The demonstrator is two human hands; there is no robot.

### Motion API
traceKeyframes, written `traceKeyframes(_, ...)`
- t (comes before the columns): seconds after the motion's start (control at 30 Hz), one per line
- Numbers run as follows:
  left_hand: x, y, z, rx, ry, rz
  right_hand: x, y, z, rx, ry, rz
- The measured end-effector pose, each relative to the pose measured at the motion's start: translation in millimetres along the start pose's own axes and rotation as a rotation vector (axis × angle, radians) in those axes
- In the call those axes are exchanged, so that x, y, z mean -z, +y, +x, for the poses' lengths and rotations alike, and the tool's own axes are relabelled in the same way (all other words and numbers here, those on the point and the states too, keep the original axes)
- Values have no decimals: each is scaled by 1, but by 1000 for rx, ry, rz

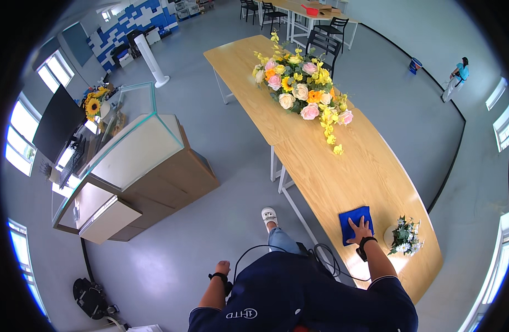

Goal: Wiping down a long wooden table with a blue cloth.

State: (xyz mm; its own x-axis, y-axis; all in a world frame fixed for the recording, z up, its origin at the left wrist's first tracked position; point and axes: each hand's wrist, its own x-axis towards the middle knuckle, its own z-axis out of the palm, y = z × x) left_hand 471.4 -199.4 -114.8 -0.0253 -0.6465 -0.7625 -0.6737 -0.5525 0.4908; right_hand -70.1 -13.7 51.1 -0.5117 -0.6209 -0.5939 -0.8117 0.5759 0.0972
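On the wooden table, my right hand (360,229) lies with its fingers spread on a folded blue cloth (349,219). The palm rests on the cloth's lower part and hides some of it. Close to the right of that hand stands a white pot (389,237) of small white flowers with green leaves (405,238). My left hand (223,268) hangs beside my body over the grey floor, its fingers curled in, touching nothing that I can see. Both wrists wear black bands.
The long wooden table (370,166) runs away from me, with a large flower arrangement (304,83) farther along it. A black cable (333,260) loops beside my right arm. Left stands a glass-topped counter (155,166) with a monitor (58,124). A person (458,79) stands by the right wall.
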Motion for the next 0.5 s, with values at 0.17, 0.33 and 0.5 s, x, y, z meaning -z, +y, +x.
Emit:
traceKeyframes(0.17, 0, 18, -2, -301, 26, 278, 17, -27, 24, 39, 29, -39)
traceKeyframes(0.33, 2, 43, 13, -238, 97, 268, 37, -66, 49, -14, 32, -23)
traceKeyframes(0.5, 22, 88, 39, -124, 5, 74, 67, -98, 86, -49, 80, -22)
